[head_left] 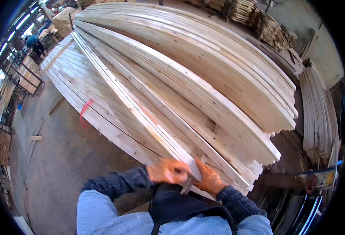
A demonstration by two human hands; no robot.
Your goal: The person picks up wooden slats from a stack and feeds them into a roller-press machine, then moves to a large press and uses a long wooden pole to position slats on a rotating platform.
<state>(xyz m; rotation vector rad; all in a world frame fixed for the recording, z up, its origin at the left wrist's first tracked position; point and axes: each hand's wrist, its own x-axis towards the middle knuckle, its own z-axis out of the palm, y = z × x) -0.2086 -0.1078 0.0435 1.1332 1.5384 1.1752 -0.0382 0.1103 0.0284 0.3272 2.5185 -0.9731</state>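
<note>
A narrow bundle of long pale wooden boards [141,113] runs from the far left toward me, its near end between my hands. My right hand [209,178] grips the right side of that end, thumb along the wood. At its left side is my left hand [167,171], fingers curled and slightly blurred; whether anything is inside them is hidden. Below the bundle's end, a short wooden strip [187,186] pokes out between my hands. The bundle lies on a wide layer of flat boards [98,102], with a single long board [192,135] just to its right.
Taller stacks of boards [219,74] rise on the right. A red strap [86,109] hangs at the layer's left edge. Concrete floor [63,152] with loose wood scraps lies to the left. More lumber [317,109] stands at the far right; another person [35,45] is far left.
</note>
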